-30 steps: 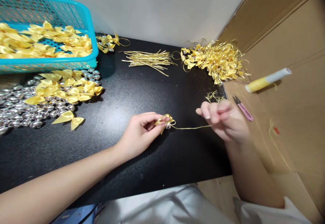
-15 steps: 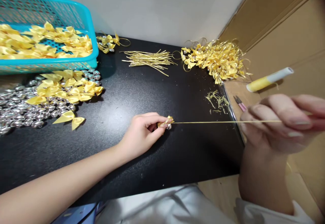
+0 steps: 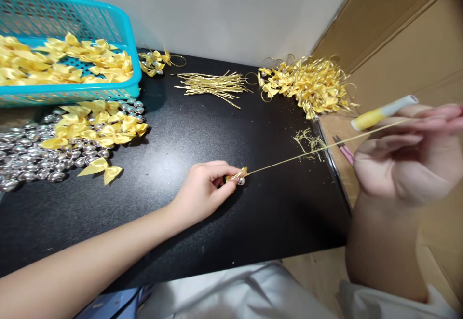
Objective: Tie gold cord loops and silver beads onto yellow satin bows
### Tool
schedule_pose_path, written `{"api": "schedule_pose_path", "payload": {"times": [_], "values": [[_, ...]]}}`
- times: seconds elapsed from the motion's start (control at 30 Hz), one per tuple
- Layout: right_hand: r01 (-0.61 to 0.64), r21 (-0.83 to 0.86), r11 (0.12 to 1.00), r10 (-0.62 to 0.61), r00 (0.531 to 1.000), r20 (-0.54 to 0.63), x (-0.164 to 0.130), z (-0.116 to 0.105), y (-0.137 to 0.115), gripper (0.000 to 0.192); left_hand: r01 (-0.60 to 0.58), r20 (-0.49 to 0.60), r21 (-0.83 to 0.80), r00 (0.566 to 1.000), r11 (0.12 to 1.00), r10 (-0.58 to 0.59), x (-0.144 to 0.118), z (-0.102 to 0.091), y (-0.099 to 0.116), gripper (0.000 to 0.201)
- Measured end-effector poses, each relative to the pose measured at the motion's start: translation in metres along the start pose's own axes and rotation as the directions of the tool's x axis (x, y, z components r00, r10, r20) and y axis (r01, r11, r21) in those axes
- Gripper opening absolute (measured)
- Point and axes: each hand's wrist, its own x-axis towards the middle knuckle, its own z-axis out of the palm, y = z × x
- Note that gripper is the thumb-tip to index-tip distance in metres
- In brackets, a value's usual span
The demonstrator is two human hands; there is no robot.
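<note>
My left hand (image 3: 204, 191) rests on the black table, thumb and fingers pinched on a small gold bow with a silver bead (image 3: 240, 179), mostly covered by the fingertips. From it a thin gold cord (image 3: 285, 160) runs taut, slanting up to the right. At the right edge of the view my right hand (image 3: 412, 157), palm turned up, is closed on the cord's other end; its fingertips are blurred. A yellow and white tube (image 3: 383, 113) shows just behind the right hand, with pink-handled snips (image 3: 345, 151) beside the wrist.
A blue basket (image 3: 132, 58) of yellow bows stands at the back left. Silver beads (image 3: 47, 157) and loose bows (image 3: 101, 128) lie before it. Gold cord pieces (image 3: 213, 85) lie at the back, near a heap of corded bows (image 3: 314, 87). Cord scraps (image 3: 309, 143) lie near the right edge.
My right hand has risen and turned its palm upward, so the cord now slopes up to the right instead of lying level. My left hand has stayed nearly in place.
</note>
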Motion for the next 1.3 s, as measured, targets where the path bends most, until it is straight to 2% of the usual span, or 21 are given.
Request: {"api": "schedule_pose_path", "payload": {"times": [0.17,0.27,0.37,0.43,0.5,0.57,0.67,0.73,0.87,1.07,1.3], "values": [[-0.002,0.084,0.996,-0.003,0.998,0.059,0.005,0.000,0.010,0.020,0.001,-0.016,-0.007,1.000,1.000,-0.001,0.002,-0.001,0.002,0.021],[-0.043,0.178,0.983,0.040,0.999,0.020,0.016,-0.008,0.025,0.024,0.072,-0.003,-0.096,0.997,0.993,-0.072,0.004,-0.004,0.002,0.021],[-0.141,0.211,0.967,0.157,0.986,-0.062,0.027,-0.023,0.045,0.023,0.203,0.088,-0.288,0.979,0.936,-0.186,0.006,-0.007,0.003,0.020],[-0.253,0.210,0.944,0.273,0.959,-0.074,0.030,-0.030,0.054,0.023,0.263,0.159,-0.382,0.963,0.886,-0.218,0.007,-0.009,0.004,0.020],[-0.320,0.201,0.926,0.336,0.941,-0.049,0.029,-0.033,0.060,0.022,0.302,0.215,-0.435,0.950,0.849,-0.228,0.007,-0.010,0.006,0.019],[-0.329,0.175,0.928,0.332,0.943,0.013,0.026,-0.032,0.060,0.019,0.340,0.265,-0.472,0.935,0.813,-0.238,0.008,-0.010,0.008,0.017],[-0.278,0.102,0.955,0.264,0.955,0.136,0.021,-0.029,0.056,0.014,0.404,0.319,-0.512,0.909,0.758,-0.268,0.009,-0.011,0.009,0.013],[-0.249,0.081,0.965,0.231,0.956,0.178,0.019,-0.028,0.053,0.013,0.423,0.342,-0.519,0.899,0.743,-0.273,0.010,-0.012,0.009,0.007],[-0.227,0.078,0.971,0.213,0.964,0.159,0.016,-0.026,0.048,0.012,0.415,0.359,-0.505,0.898,0.756,-0.253,0.010,-0.015,0.008,0.002],[-0.205,0.044,0.978,0.200,0.975,0.096,0.018,-0.029,0.049,0.014,0.385,0.381,-0.493,0.902,0.780,-0.204,0.011,-0.016,0.007,0.005],[-0.245,0.155,0.957,0.238,0.969,0.060,0.016,-0.025,0.050,0.011,0.449,0.430,-0.485,0.870,0.751,-0.243,0.014,-0.020,0.007,0.005]]}}
